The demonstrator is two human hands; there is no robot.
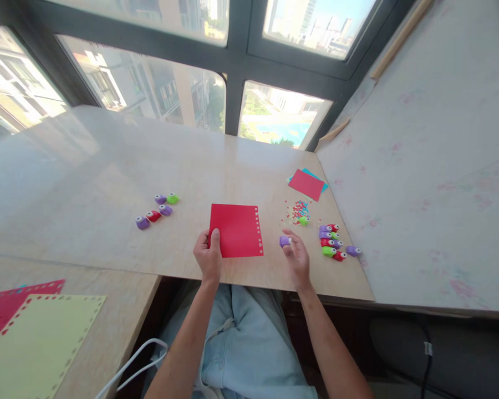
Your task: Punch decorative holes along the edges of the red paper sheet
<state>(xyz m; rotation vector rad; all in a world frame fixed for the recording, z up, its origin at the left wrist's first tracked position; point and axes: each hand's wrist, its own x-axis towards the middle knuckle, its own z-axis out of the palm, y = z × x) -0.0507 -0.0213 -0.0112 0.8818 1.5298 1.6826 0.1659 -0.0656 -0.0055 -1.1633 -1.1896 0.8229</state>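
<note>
A red sheet of paper (pixel 236 231) is held at its left edge by my left hand (pixel 208 255), the thumb lying on top. Small punched holes run down the sheet's right edge. To the right of the sheet and apart from it, my right hand (pixel 297 257) grips a small purple craft punch (pixel 285 241) between thumb and fingers. Beyond that hand lies a heap of tiny cut paper bits (pixel 298 210) in red, blue and pale yellow. At the heap's near edge sits a green punch (pixel 303 220).
Several coloured punches (pixel 331 243) are grouped at the right near the wall (pixel 432 194). More punches (pixel 153 216) lie on the left. A stack of coloured paper (pixel 306 184) rests at the back right. Yellow paper with punched edges (pixel 45 343) lies lower left, near a white cable (pixel 137 354).
</note>
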